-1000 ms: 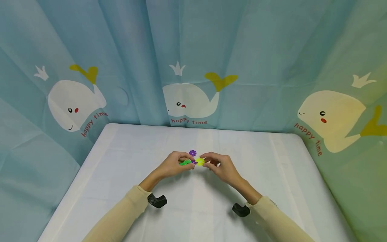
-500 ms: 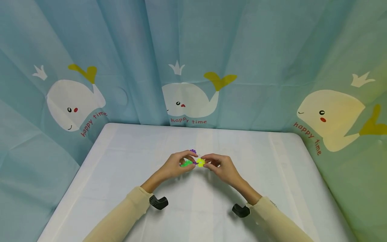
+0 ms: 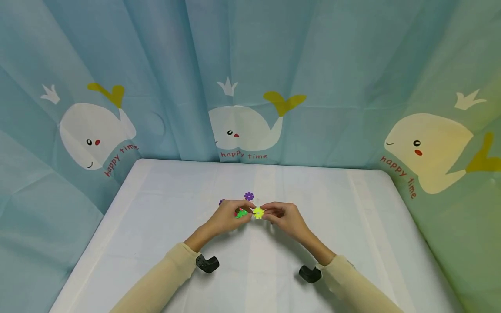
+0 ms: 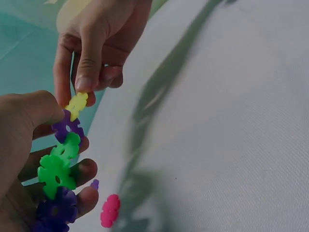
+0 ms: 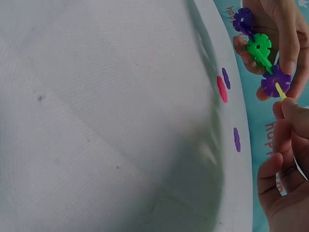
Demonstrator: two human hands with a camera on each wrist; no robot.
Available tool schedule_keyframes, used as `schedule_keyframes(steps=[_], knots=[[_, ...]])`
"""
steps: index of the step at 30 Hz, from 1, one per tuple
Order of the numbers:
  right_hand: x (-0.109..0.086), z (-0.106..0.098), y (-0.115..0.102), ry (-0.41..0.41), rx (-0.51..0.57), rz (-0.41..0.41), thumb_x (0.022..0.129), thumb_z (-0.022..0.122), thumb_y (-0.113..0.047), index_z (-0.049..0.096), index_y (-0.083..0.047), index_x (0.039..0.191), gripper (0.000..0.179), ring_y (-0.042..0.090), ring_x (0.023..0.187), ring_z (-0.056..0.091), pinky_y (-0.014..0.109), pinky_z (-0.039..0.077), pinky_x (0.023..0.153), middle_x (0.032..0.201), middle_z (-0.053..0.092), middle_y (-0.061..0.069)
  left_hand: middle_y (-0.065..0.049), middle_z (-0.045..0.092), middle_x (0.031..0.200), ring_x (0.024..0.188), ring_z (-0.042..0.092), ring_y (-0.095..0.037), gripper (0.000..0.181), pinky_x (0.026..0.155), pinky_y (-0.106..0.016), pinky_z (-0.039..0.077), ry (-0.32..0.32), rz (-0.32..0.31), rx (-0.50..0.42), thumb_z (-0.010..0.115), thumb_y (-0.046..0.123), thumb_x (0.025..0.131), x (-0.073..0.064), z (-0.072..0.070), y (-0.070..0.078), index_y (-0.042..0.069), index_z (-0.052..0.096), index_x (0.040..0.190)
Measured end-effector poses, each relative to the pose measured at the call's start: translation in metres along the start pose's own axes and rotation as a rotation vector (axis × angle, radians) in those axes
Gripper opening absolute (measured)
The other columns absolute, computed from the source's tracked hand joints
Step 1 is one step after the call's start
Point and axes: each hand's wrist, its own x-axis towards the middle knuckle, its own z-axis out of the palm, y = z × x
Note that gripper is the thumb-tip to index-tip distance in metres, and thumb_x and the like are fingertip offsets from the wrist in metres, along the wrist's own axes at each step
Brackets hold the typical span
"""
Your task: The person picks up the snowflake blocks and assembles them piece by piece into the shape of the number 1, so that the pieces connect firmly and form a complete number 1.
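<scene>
The left hand [image 3: 225, 215] pinches a chain of purple and green plastic flower-shaped discs [image 4: 52, 167]; the right hand [image 3: 286, 217] pinches a yellow plastic flower-shaped disc [image 3: 258, 212], touching the chain's right end. I cannot tell if it is locked, so this joint seems unfinished. Beyond, on the white surface [image 3: 325, 204], lies a pink flower-shaped disc [image 4: 110, 211]; farther, a purple flower-shaped disc [image 3: 246, 196], just now half covered by fingers, shows whole.

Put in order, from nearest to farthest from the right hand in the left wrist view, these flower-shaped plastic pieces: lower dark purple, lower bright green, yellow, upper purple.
1. Yellow flower-shaped plastic piece: pinched by the right hand.
2. Upper purple piece: just below the yellow one.
3. Lower bright green piece: farther down, left.
4. Lower dark purple piece: near bottom edge.
</scene>
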Motion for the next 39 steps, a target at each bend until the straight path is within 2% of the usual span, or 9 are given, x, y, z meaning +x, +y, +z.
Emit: schedule_keyframes(steps=[3,9,16,21,25,29,39], knots=[[0.000,0.002,0.001,-0.008,0.005,0.021,0.089,0.079,-0.006,0.077,-0.002,0.112,0.023,0.035,0.070,0.072,0.026,0.056,0.062,0.095,0.078,0.011,0.000,0.077,0.098,0.080,0.064,-0.013,0.024,0.071,-0.030,0.051,-0.002,-0.001,0.034,0.073,0.010,0.091,0.000,0.001,0.000,0.010,0.074,0.115],[0.001,0.005,-0.002,-0.026,-0.017,0.037,0.089,0.080,-0.010,0.078,-0.006,0.110,0.021,0.033,0.074,0.073,0.026,0.057,0.065,0.091,0.078,0.005,0.000,0.076,0.097,0.091,0.071,-0.013,0.030,0.084,-0.033,0.055,-0.023,-0.019,0.105,0.081,0.016,0.087,-0.001,0.001,0.003,0.011,0.072,0.115],[0.002,0.010,-0.001,-0.043,-0.029,0.056,0.089,0.081,-0.014,0.078,-0.007,0.110,0.022,0.028,0.076,0.073,0.027,0.057,0.066,0.088,0.077,0.003,0.002,0.076,0.092,0.086,0.070,-0.013,0.030,0.078,-0.033,0.055,-0.017,-0.056,0.155,0.086,0.021,0.084,-0.002,0.001,0.005,0.015,0.071,0.110],[0.003,0.013,-0.001,-0.058,-0.013,0.076,0.090,0.080,-0.013,0.078,-0.006,0.111,0.022,0.031,0.076,0.073,0.026,0.055,0.063,0.089,0.078,0.004,0.001,0.076,0.091,0.084,0.070,-0.012,0.031,0.079,-0.036,0.056,-0.009,-0.066,0.152,0.087,0.021,0.083,-0.004,0.002,0.003,0.015,0.071,0.109],[0.002,0.013,-0.001,-0.070,-0.027,0.078,0.093,0.077,-0.011,0.077,-0.006,0.112,0.020,0.028,0.074,0.071,0.026,0.054,0.061,0.089,0.077,0.002,0.001,0.075,0.091,0.084,0.070,-0.013,0.030,0.079,-0.038,0.056,-0.004,-0.070,0.149,0.088,0.020,0.083,-0.007,0.001,0.000,0.014,0.072,0.108],[0.000,0.010,0.000,-0.071,-0.049,0.082,0.095,0.076,-0.013,0.077,-0.004,0.113,0.021,0.024,0.073,0.070,0.026,0.053,0.061,0.089,0.077,0.003,0.002,0.075,0.092,0.086,0.069,-0.014,0.030,0.078,-0.038,0.055,0.005,-0.090,0.173,0.088,0.020,0.083,-0.011,-0.005,-0.004,0.015,0.072,0.108],[-0.006,-0.004,0.008,-0.072,-0.085,0.100,0.095,0.075,-0.016,0.075,-0.002,0.115,0.024,0.027,0.070,0.067,0.024,0.049,0.059,0.088,0.075,0.009,0.004,0.074,0.091,0.083,0.067,-0.012,0.029,0.078,-0.037,0.054,0.055,-0.146,0.197,0.088,0.020,0.082,-0.030,-0.029,-0.020,0.016,0.072,0.107]])
